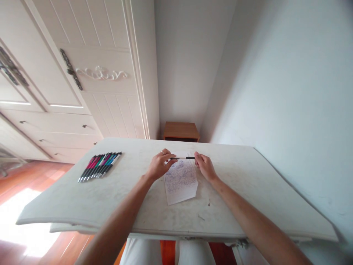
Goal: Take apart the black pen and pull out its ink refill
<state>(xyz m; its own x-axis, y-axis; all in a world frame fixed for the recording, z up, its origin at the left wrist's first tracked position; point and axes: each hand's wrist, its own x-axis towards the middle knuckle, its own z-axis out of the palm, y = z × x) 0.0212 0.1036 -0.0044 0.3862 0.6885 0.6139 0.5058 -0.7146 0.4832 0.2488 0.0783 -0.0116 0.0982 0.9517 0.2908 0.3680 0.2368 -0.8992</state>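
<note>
A white pen with a black grip [182,158] lies level between my two hands, above the top of a scribbled sheet of paper [180,182]. My left hand [161,163], with a ring on one finger, pinches the pen's clip end. At the other end, the fingers of my right hand [204,165] are closed round the black part, hiding the tip. Dense blue pen marks cover most of the paper, whose lower right edge is torn. To the left, several pens [99,166] in pink, green, blue and white lie side by side in a slanted row.
The white table [234,176] has smudges and small dark specks near its front edge. A white wardrobe [110,106] stands behind on the left, a wall [289,92] borders the right side, and a brown wooden cabinet [181,129] sits beyond the far edge.
</note>
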